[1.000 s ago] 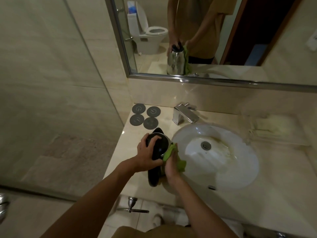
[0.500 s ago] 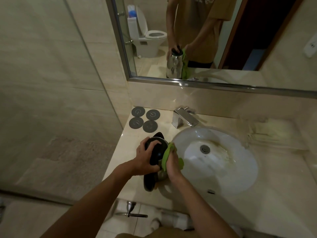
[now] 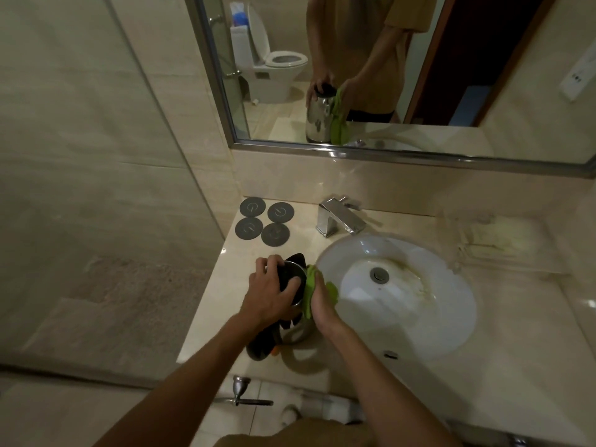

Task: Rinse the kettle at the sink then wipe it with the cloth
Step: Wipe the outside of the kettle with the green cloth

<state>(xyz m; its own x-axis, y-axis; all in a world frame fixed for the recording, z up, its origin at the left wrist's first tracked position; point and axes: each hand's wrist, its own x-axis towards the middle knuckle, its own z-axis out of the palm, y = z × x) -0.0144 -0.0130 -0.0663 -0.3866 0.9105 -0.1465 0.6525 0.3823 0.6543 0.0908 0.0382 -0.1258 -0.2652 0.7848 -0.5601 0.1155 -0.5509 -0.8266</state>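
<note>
On the beige counter (image 3: 483, 366), a shiny steel, black-lidded kettle (image 3: 292, 279) stands upright.

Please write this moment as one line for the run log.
phase: wiping | left hand: grips kettle top | right hand: presses green cloth on kettle side | kettle: on counter, left of sink | tap: no water visible

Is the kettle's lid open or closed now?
Closed. The black lid sits flat on the kettle, and the left hand rests over it.

One kettle (image 3: 292, 279), one cloth (image 3: 310, 293), four coasters (image 3: 252, 207), one tap (image 3: 338, 217).
</note>
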